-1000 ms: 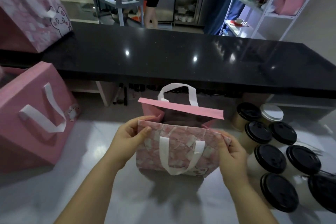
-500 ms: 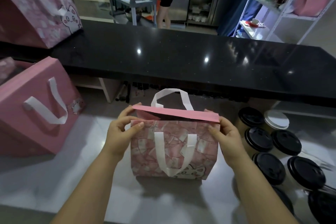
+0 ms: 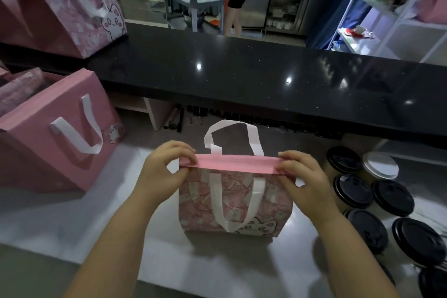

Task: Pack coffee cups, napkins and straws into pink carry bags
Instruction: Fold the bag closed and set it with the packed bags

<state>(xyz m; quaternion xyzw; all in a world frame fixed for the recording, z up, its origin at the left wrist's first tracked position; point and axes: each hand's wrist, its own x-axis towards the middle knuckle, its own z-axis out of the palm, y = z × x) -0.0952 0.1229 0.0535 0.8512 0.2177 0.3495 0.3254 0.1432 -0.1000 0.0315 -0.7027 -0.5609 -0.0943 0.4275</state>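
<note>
**Bag rim spans hand to hand; cups wait on the right**

Head view: the small pink carry bag (image 3: 235, 203) stands upright on the pale counter (image 3: 72, 213), near its front edge and straight ahead of the person. Its plain pink rim (image 3: 229, 164) runs left to right, and that long axis lies squarely between the two hands. The left hand (image 3: 162, 172) pinches the left end of the rim, fingers (image 3: 186, 152) curled over the top and thumb on the near side. The right hand (image 3: 307, 181) grips the right end the same way. The two sides of the rim lie pressed flat together, so the mouth shows no gap, and I cannot tell whether anything is inside. The far handle (image 3: 232, 126) stands up behind the rim. The near handle (image 3: 235, 208) hangs down the patterned front.

The coffee cups (image 3: 353, 191), most with black lids and one with a white lid (image 3: 380, 165), cluster toward the counter's right edge, just beside the bag and close to the right wrist. The right hand is plainly nearer to them. If the bag needs filling, the rim would have to part front to back. The left hand could steady it while the right reaches sideways.

A larger pink bag (image 3: 55, 133) stands well apart near the left edge. No napkins or straws can be made out.
</note>
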